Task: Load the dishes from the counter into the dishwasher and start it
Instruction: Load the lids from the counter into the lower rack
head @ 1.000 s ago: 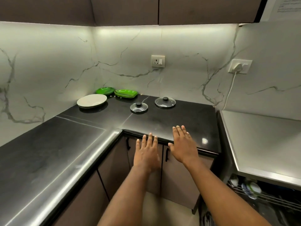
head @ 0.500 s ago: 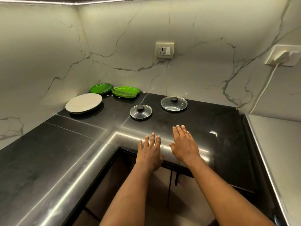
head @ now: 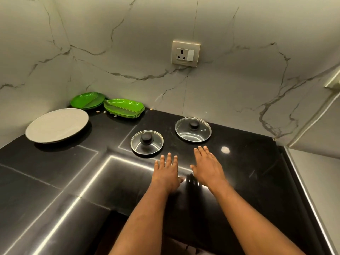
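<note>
- Currently, both hands were empty: the left hand and right hand were held flat, palms down, fingers straight, low over the desk. Contact with the surface could not be confirmed.
- The small lid lay just ahead of the left hand's fingertips, knob up. The left hand was the nearer one to it.
- The large lid lay ahead of the right hand, slightly left of its line and a little farther off, knob up. Both lids were round, so neither had a long axis to consider.
- The white plate sat well to the left, nearer the left hand.
- In the far corner, round green plates and leaf plates stood in two stacks, just beside each other. The leaf plates' long axis ran along the back wall.
- Plates appeared to hold nothing; a few crumbs lay on the desk beside the green stacks.
- The dishwasher was not in view.
- Judgement: loading of these items had not begun. The lids were the likeliest first pick, each taken by its knob.
</note>
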### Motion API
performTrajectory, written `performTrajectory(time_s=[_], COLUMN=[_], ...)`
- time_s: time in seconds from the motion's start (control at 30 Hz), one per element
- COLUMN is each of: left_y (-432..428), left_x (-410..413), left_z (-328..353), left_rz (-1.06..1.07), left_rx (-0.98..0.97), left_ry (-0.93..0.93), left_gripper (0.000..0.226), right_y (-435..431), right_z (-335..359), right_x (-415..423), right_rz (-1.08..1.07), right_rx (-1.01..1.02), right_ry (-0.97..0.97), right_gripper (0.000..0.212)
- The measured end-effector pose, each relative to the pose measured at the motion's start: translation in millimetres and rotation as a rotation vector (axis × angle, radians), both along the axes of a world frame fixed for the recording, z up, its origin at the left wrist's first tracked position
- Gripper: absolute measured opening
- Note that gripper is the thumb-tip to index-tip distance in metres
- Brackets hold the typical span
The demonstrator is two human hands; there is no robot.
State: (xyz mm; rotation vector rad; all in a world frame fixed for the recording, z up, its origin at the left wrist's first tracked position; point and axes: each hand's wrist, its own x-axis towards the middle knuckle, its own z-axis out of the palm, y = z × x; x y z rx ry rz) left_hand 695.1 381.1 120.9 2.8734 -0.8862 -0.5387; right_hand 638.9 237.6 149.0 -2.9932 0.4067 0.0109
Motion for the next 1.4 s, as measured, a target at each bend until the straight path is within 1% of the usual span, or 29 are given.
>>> performTrajectory(time_s=[0.17, 0.23, 0.33, 0.4, 0.47, 0.6, 0.73, 0.87, 0.9, 0.97, 1.07, 1.17, 1.27, 1.4], left_y=[-18, -25, -44, -52, -64, -84, -99, -116, -120, -128, -133, -130, -123, -106], left_x=[57, 73, 102, 107, 109, 113, 114, 114, 114, 115, 115, 114, 113, 114], left_z=[-9, -12, -18, -14, -10, -9, 0, 2, -1, -7, -11, -6, 0, 3], left_rz=[-0.066, -0.083, -0.093, -0.131, -0.176, -0.2, -0.16, -0.15, -0.136, -0.115, -0.095, -0.08, -0.096, -0.124], left_rx=[0.023, 0.044, 0.099, 0.18, 0.27, 0.362, 0.38, 0.411, 0.426, 0.456, 0.466, 0.426, 0.4, 0.337], left_ry=[0.086, 0.124, 0.173, 0.178, 0.18, 0.203, 0.241, 0.224, 0.222, 0.211, 0.208, 0.226, 0.226, 0.243], left_gripper=[0.09, 0.093, 0.099, 0.106, 0.109, 0.101, 0.081, 0.064, 0.06, 0.054, 0.054, 0.055, 0.058, 0.075], right_y=[-11, -14, -23, -27, -35, -46, -53, -65, -67, -69, -70, -69, -66, -58], right_z=[-11, -14, -20, -20, -23, -29, -34, -34, -34, -34, -33, -31, -27, -18], right_x=[48, 61, 86, 94, 109, 136, 152, 164, 167, 171, 172, 169, 167, 171], right_rz=[-0.057, -0.063, -0.059, -0.052, -0.036, -0.015, 0.005, 0.035, 0.064, 0.162, 0.329, 0.402, 0.382, 0.277], right_rx=[-0.007, -0.018, -0.063, -0.081, -0.103, -0.159, -0.225, -0.275, -0.288, -0.333, -0.405, -0.424, -0.441, -0.456], right_ry=[0.03, 0.039, 0.065, 0.069, 0.062, 0.115, 0.161, 0.139, 0.137, 0.144, 0.218, 0.265, 0.24, 0.22], right_gripper=[0.063, 0.055, 0.037, 0.032, 0.034, 0.037, 0.042, 0.047, 0.049, 0.047, 0.048, 0.047, 0.042, 0.044])
